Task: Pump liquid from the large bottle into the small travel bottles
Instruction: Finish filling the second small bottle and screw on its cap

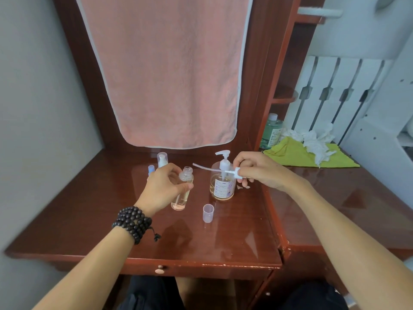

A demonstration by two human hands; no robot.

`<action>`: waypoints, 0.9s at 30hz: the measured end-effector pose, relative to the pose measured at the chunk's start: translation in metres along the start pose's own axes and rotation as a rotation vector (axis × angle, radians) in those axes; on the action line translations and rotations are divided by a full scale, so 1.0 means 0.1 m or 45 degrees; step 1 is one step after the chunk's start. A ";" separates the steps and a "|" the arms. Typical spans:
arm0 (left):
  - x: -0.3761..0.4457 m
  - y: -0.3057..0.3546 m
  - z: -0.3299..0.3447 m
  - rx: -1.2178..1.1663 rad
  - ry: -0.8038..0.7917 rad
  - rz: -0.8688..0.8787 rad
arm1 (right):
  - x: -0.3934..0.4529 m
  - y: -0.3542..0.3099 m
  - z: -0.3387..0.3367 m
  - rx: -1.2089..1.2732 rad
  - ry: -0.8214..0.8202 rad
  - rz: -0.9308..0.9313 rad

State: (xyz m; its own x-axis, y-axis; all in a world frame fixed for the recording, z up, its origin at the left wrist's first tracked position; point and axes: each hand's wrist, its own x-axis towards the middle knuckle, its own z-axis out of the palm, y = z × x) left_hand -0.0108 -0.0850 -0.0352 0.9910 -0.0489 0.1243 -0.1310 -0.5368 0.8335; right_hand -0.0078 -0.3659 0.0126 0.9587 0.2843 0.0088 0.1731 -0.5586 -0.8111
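Home bedroom nook: wooden dresser (201, 242), hanging pink towel (165, 70), white bedframe (335, 90).

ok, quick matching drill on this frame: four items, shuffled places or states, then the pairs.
Items
1. small open bottle
2. spray head with tube
3. loose clear cap
4. large pump bottle

States
A. standing alone on the desk near the front
B. held by the right hand
C. held by the left hand
D. standing on the desk, no hand gripping it

Pairs: 1-C, 2-B, 3-A, 4-D
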 end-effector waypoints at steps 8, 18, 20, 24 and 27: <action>-0.04 0.04 0.04 0.006 -0.029 0.003 | 0.05 -0.10 0.03 -0.120 -0.013 0.010; -0.02 0.05 0.07 0.050 -0.017 0.035 | 0.01 -0.23 -0.16 0.020 0.146 -0.126; -0.03 0.07 0.08 0.059 -0.019 0.038 | 0.01 -0.22 -0.15 -0.004 0.125 -0.113; -0.05 0.12 0.11 0.072 -0.020 0.066 | 0.02 -0.24 -0.13 -0.102 0.099 -0.093; -0.05 0.16 0.12 0.096 -0.044 0.097 | 0.04 -0.27 -0.12 -0.180 0.112 -0.117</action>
State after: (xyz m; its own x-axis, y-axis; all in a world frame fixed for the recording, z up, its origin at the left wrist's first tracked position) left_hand -0.0175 -0.1033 -0.0293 0.9788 -0.1200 0.1662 -0.2049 -0.5919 0.7795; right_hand -0.0060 -0.3593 0.0420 0.9524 0.2732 0.1350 0.2847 -0.6394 -0.7142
